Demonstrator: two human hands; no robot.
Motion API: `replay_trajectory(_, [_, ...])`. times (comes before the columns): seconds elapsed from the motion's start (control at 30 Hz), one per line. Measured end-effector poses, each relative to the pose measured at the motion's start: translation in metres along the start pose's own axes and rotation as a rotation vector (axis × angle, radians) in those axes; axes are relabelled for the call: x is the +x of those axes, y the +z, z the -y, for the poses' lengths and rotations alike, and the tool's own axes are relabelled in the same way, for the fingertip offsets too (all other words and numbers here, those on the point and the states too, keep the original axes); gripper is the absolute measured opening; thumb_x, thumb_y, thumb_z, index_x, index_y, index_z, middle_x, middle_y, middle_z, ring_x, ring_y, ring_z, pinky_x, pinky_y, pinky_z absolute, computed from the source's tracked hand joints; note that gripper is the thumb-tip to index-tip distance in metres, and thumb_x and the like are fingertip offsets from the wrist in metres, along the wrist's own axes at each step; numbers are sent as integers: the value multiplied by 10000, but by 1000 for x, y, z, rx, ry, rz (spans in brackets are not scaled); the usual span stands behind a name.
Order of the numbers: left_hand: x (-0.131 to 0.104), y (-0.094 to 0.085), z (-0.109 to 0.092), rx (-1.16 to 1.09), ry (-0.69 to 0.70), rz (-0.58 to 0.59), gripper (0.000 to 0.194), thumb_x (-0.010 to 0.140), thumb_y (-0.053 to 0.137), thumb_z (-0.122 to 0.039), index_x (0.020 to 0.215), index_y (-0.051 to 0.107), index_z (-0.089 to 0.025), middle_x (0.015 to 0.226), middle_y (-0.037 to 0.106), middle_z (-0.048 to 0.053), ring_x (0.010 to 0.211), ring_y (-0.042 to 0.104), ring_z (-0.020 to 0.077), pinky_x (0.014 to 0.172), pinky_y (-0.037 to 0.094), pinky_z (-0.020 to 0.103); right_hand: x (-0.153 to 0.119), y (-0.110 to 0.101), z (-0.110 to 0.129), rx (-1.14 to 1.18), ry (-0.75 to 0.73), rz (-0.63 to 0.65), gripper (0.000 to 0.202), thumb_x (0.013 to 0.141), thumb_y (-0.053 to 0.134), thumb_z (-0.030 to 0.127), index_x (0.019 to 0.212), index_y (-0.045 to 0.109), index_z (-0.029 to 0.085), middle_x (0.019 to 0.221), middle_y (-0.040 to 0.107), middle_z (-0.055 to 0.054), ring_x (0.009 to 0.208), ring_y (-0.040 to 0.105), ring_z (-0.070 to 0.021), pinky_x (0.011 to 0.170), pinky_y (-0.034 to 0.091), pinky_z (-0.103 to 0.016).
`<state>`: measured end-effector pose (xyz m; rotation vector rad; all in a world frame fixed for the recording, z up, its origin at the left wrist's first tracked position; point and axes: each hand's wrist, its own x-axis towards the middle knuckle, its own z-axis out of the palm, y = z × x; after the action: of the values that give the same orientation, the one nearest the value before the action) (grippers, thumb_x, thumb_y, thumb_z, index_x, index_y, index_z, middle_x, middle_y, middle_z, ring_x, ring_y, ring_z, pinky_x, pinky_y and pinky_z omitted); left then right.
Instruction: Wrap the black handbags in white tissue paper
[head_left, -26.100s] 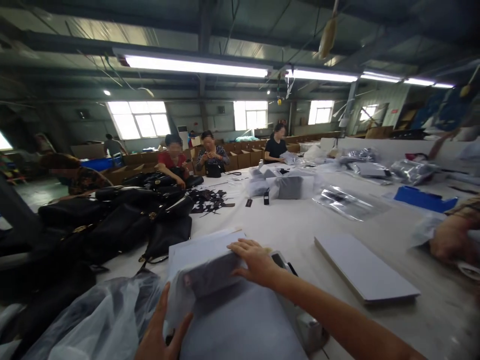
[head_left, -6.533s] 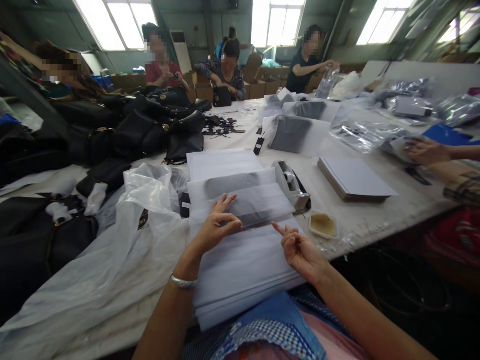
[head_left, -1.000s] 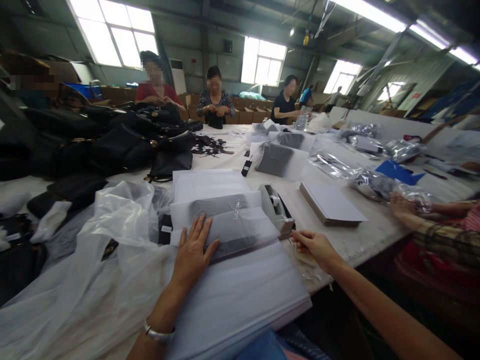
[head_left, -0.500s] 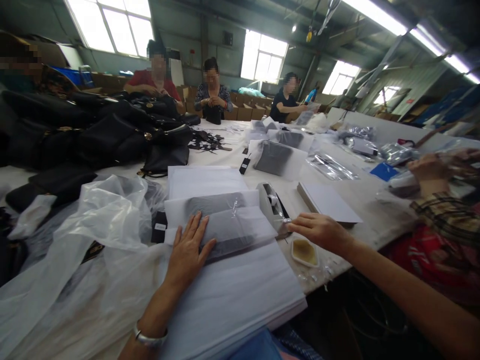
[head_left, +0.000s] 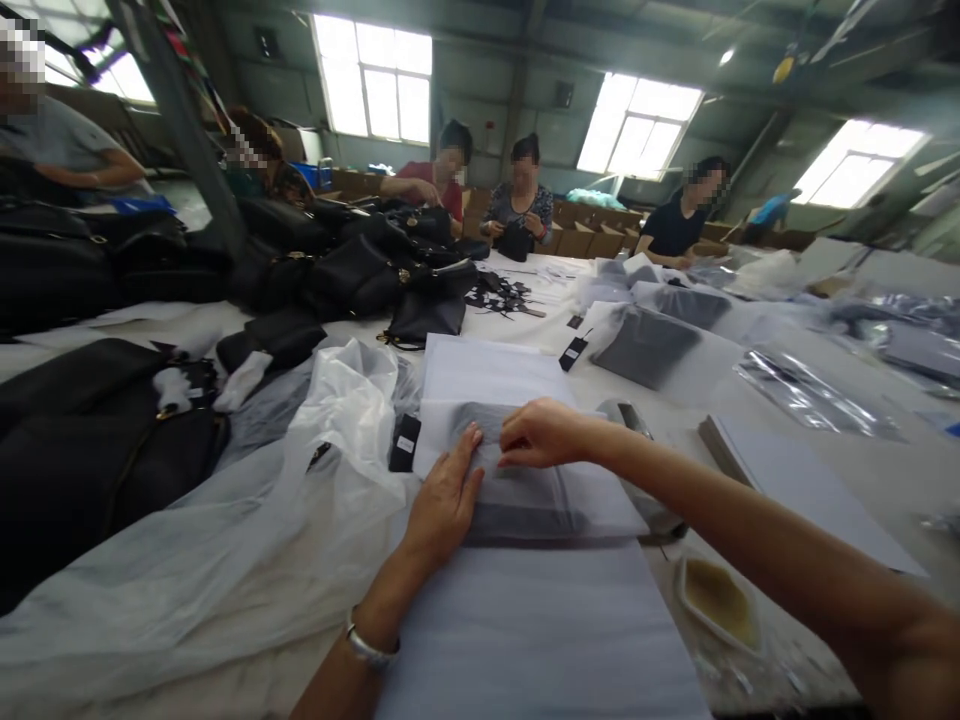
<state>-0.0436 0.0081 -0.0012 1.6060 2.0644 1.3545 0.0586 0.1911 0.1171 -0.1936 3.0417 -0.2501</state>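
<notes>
A dark, flat item wrapped in translucent white paper [head_left: 517, 518] lies on a stack of white sheets [head_left: 540, 620] in front of me. My left hand [head_left: 444, 495] rests on its left part, fingers extended and lying flat. Over the upper middle of the wrap is my right hand [head_left: 544, 432], its fingers curled in a pinch; whatever is between them, if anything, is hidden. A black hang tag [head_left: 405, 443] with a white label sticks out at the wrap's left side. Beyond it, my right forearm partly covers a grey tape dispenser [head_left: 626, 415].
Crumpled clear plastic [head_left: 330, 420] and black handbags [head_left: 360, 280] lie to the left. On the right are a dish with a yellowish pad [head_left: 716, 600], a white board stack [head_left: 810, 490] and clear plastic bags [head_left: 817, 390]. Several people work across the table.
My right hand has moved left from the tape dispenser onto the wrapped item. My left hand still lies on the wrap. The view has turned left, showing more handbags.
</notes>
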Motion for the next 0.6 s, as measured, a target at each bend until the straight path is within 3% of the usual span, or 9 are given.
replay_trajectory(0.13, [-2, 5, 4, 32, 19, -12, 523, 1017, 357, -288, 1529, 264, -241, 1543, 397, 62, 1425, 361, 207, 1184, 323, 456, 36, -4, -3, -226, 72, 192, 219, 811, 665, 445, 760, 777, 264, 656, 717, -12, 594, 607, -167, 535, 317, -262])
replay_trajectory(0.27, [-5, 8, 8, 76, 52, -8, 544, 1011, 356, -259, 1539, 229, -240, 1542, 396, 76, 1429, 354, 221, 1182, 313, 485, 47, -8, 7, -364, 90, 254, 259, 796, 678, 480, 767, 785, 246, 663, 722, -62, 620, 644, -212, 555, 339, -275])
replay_trajectory(0.43, [-4, 7, 6, 105, 48, 15, 544, 1010, 354, -258, 1539, 224, -242, 1545, 394, 72, 1436, 340, 222, 1176, 315, 489, 43, -8, 1, -394, 166, 193, 468, 752, 680, 634, 865, 759, 187, 747, 733, -123, 709, 675, -266, 588, 376, -291])
replay_trajectory(0.53, [-4, 7, 4, 121, 49, 28, 544, 1010, 362, -260, 1536, 228, -237, 1545, 392, 75, 1439, 334, 222, 1175, 315, 489, 34, -7, -21, -322, 307, 129, 648, 675, 659, 767, 942, 723, 181, 795, 734, -133, 735, 676, -282, 592, 390, -296])
replay_trajectory(0.6, [-4, 6, 5, 122, 51, 29, 543, 1007, 369, -261, 1533, 239, -235, 1540, 401, 81, 1434, 343, 226, 1170, 320, 492, 22, -7, -38, -243, 438, 83, 616, 678, 661, 764, 931, 714, 205, 825, 736, -118, 751, 676, -283, 598, 401, -300])
